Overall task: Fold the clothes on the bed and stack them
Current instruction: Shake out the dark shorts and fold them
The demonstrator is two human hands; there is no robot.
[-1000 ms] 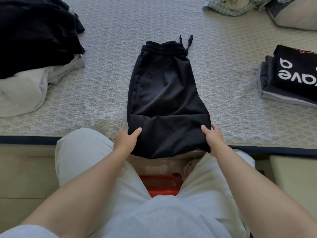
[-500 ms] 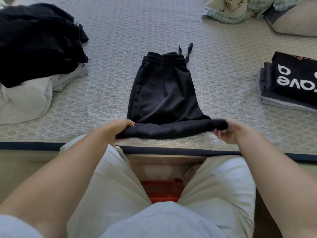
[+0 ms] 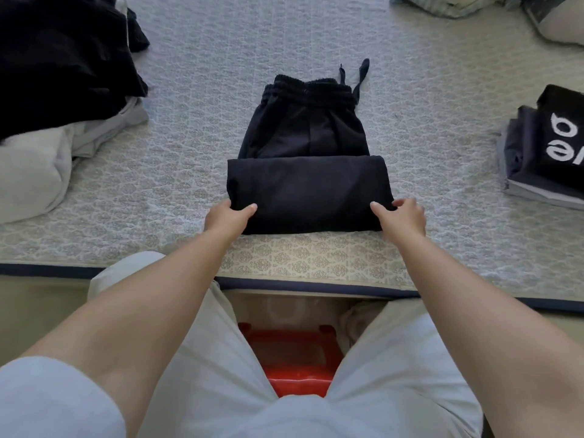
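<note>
Black drawstring trousers [image 3: 308, 184] lie in the middle of the bed [image 3: 196, 90], waistband at the far end, the lower part folded up over the near half. My left hand [image 3: 229, 216] grips the near left corner of the fold, thumb on top. At the near right corner my right hand [image 3: 399, 214] pinches the cloth, fingers curled at its edge. A folded stack [image 3: 543, 153] with a black printed shirt on top sits at the right. An unfolded heap of black [image 3: 63, 58] and white clothes [image 3: 34, 172] lies at the left.
The bed's dark-trimmed front edge [image 3: 316, 286] runs across in front of my knees. A red stool [image 3: 294, 358] shows between my legs. Pillows and a checked blanket [image 3: 474, 4] lie at the far right corner.
Both hands lifted the trousers' lower end from over the bed edge and laid it forward onto the upper part, making a fold. The hands now hold the near corners.
</note>
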